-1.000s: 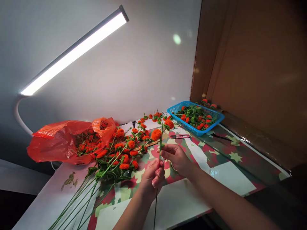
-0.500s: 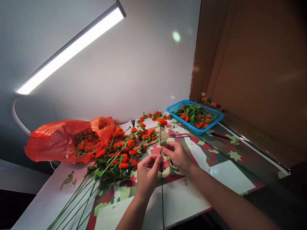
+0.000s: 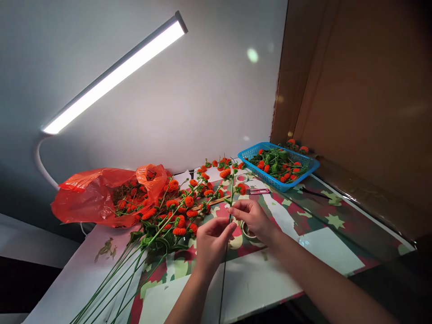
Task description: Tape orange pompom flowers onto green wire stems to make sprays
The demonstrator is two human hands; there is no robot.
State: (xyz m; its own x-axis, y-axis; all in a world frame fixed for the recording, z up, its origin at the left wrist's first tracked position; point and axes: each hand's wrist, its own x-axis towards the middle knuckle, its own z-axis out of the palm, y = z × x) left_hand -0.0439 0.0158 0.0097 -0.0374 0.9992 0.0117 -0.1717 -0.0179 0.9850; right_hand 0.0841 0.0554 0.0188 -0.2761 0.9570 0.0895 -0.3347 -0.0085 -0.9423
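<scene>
An artificial flower stem stands upright between my hands, with orange fuzzy blooms near its top and a thin dark wire running down below. My right hand pinches the green part of the stem, just under the blooms. Lower down, my left hand closes thumb and fingers on the same stem. Beneath my right hand lies a roll of tape, partly hidden. Pink-handled snips rest on the table behind my right hand.
Finished-looking orange flowers on long stems lie to the left. Behind them sits a red plastic bag of blooms. A blue basket holds more at the back right, near black scissors. A lit lamp hangs above.
The held stem now shows a second orange bloom on its right side and looks turned. Its lower wire slants more to the left. The whole view has shifted slightly.
</scene>
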